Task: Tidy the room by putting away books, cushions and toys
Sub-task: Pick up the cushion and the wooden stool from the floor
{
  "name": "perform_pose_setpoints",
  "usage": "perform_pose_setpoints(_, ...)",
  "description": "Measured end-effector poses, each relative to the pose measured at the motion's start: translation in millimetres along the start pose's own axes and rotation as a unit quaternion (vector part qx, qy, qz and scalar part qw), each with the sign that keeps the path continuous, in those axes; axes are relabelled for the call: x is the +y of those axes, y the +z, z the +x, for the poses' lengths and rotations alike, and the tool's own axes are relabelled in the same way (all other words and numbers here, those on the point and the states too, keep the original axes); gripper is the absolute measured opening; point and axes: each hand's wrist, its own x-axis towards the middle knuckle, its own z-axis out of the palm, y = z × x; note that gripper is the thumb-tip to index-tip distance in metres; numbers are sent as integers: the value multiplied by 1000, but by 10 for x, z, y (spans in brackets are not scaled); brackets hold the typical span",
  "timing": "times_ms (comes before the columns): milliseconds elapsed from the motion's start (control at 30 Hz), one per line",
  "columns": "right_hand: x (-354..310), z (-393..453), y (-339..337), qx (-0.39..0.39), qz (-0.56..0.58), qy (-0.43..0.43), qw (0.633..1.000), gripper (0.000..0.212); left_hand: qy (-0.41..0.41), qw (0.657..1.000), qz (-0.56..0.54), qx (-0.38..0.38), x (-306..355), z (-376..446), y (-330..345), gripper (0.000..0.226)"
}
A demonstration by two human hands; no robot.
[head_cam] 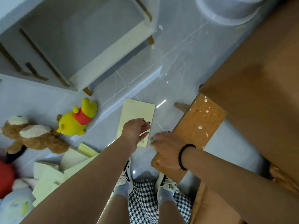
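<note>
A cream book (136, 113) lies flat on the grey floor in front of my feet. My left hand (136, 132) reaches down over its near right part with fingers and thumb spread, gripping nothing. Its fingertips are at the book's right edge. My right hand (166, 149), with a black bead bracelet on the wrist, has curled fingers above the left edge of a paint-spotted wooden stool (200, 120); I cannot tell whether it grips the stool. To the left lie a yellow bear toy (77, 118) and a brown teddy bear (32, 135). Several more cream books (53, 173) lie at lower left.
A white cabinet (77, 38) on gold legs stands at the back left. A brown sofa (258, 78) fills the right side. A red toy (5, 178) and a pale soft toy (16, 206) are at the left edge. A round grey tub (226, 12) is at the top right.
</note>
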Motion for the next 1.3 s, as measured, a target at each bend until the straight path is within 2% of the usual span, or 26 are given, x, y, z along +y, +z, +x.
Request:
perform_pose_setpoints(33,8,57,-110,36,108,34,993,55,5,1000,0,3,25,42,-32,19)
perform_pose_setpoints(100,54,295,-320,93,288,127,945,50,21,1000,12,17,51,181,-112,16)
perform_pose_setpoints(167,129,681,-421,132,448,233,853,41,40,996,46,66,21,408,-219,14)
perform_pose_setpoints(233,230,1092,-408,161,586,313,730,28,47,987,98,119,-27,651,-344,32)
perform_pose_setpoints(267,266,1309,-353,156,630,340,681,21,45,981,128,135,-55,775,-417,39)
perform_pose_setpoints(300,284,1476,-296,139,654,366,648,19,40,977,151,143,-79,869,-478,45)
perform_pose_setpoints(333,299,1640,-219,123,655,386,638,24,37,975,164,146,-114,975,-534,50)
perform_pose_setpoints(433,302,2184,90,102,608,431,659,45,33,969,201,142,-264,1370,-686,60)
perform_pose_setpoints(533,323,2509,431,72,596,447,663,48,31,962,227,152,-389,1700,-728,70)
perform_pose_setpoints(633,400,2666,741,76,596,458,655,53,16,937,301,176,-442,1928,-738,73)
perform_pose_setpoints(667,425,2684,830,87,588,473,650,52,12,929,324,180,-454,1982,-753,73)
perform_pose_setpoints(733,468,2720,928,81,593,510,618,57,11,927,336,166,-473,2088,-781,69)
perform_pose_setpoints(867,495,2722,1014,89,623,520,577,88,2,893,405,197,-443,2089,-857,72)
perform_pose_setpoints(967,411,2706,967,97,650,509,555,86,30,889,422,175,-384,2176,-1108,97)
perform_pose_setpoints(1033,149,2663,816,78,685,457,562,63,51,870,454,185,-451,2447,-1486,113)
perform_pose_setpoints(1067,-24,2644,744,64,710,421,561,50,67,861,463,202,-526,2636,-1720,113)
perform_pose_setpoints(1100,-192,2647,701,53,733,382,560,52,80,853,468,216,-536,2713,-1918,109)
perform_pose_setpoints(1167,-464,2766,679,40,742,346,573,82,112,849,460,233,-348,2445,-2068,87)
perform_pose_setpoints(1233,-667,2962,687,54,749,336,568,85,134,861,436,226,-166,2128,-2059,62)
perform_pose_setpoints(1300,-866,3085,640,32,759,322,565,95,163,861,433,212,-88,2016,-2033,52)
